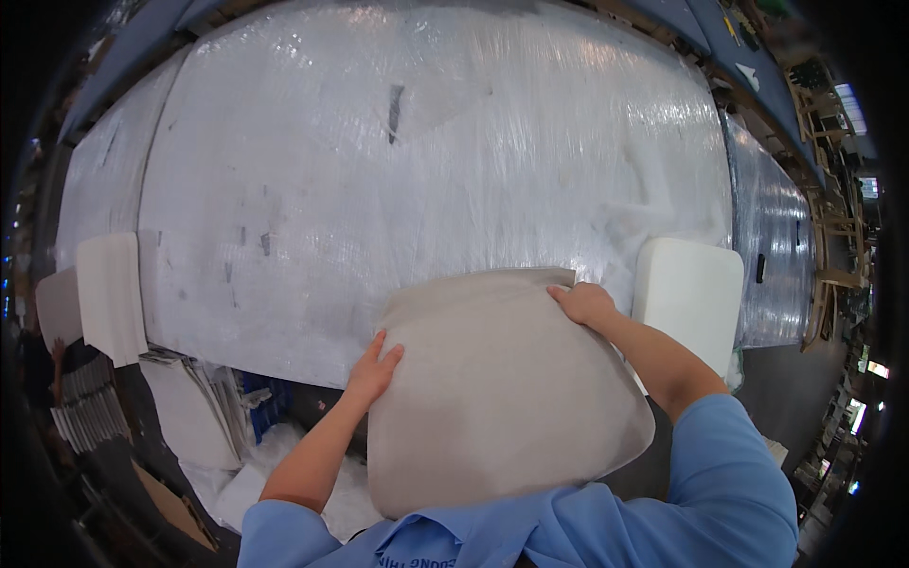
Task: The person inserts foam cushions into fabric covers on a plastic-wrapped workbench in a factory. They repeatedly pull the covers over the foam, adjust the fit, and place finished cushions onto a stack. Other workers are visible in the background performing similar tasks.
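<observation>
A beige fabric-covered seat cushion [502, 398], rounded at its corners, leans between my body and the near edge of the table. My left hand [374, 371] grips its left edge, with two fingertips showing on the face and the rest hidden. At the upper right corner, my right hand [582, 303] pinches the fabric edge, where a small flap sticks up. The cushion's back and underside cannot be seen. Just right of my right forearm is a white foam pad [689, 293], lying over the table's edge.
Shiny clear film wraps the wide table [426, 189]. At the left edge hang white foam pads [109, 293]; beyond them a co-worker's hand [59, 352] touches another beige pad [59, 305]. White sheets [189, 407] stand below left. A dark object [760, 268] lies on the right-hand table.
</observation>
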### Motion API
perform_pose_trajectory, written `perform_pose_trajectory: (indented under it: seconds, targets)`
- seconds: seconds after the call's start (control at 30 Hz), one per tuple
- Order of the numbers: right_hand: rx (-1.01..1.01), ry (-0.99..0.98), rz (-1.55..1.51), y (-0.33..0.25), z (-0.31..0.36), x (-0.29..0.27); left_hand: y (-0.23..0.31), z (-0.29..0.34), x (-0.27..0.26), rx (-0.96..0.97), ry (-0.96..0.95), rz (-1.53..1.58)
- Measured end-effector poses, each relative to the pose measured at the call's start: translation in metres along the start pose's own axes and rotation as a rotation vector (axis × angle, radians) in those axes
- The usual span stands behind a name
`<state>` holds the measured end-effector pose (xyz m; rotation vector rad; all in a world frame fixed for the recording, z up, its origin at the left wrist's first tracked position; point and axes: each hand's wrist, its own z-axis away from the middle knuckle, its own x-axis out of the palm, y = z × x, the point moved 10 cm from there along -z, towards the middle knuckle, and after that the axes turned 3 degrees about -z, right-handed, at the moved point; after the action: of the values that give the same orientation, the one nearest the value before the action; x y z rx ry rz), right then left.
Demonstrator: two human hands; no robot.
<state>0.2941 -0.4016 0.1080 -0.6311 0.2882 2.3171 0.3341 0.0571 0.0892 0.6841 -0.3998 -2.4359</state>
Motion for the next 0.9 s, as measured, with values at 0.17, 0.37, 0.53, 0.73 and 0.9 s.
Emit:
perform_pose_trajectory:
  seconds: [0.17, 0.37, 0.53, 0.73, 0.9]
  targets:
    - [-0.379, 0.334, 0.234, -0.084, 0.036, -0.028, -0.002, 0.003, -0.004, 0.023, 0.018, -0.046]
    - [-0.417, 0.265, 0.32, -0.128, 0.005, 0.0, 0.028, 0.034, -0.018, -0.14, -0.007, -0.236]
    - [-0.521, 0.35, -0.038, -0.133, 0.021, -0.017, 0.113, 0.022, -0.017, 0.223, 0.161, -0.632]
    - [-0.576, 0.27, -0.328, -0.109, 0.026, -0.012, 0.197, -0.028, 0.047, 0.457, 0.127, -0.446]
    - [-0.529, 0.114, -0.225, -0.124, 0.041, -0.002, 0.185, -0.057, 0.068, 0.305, 0.137, -0.532]
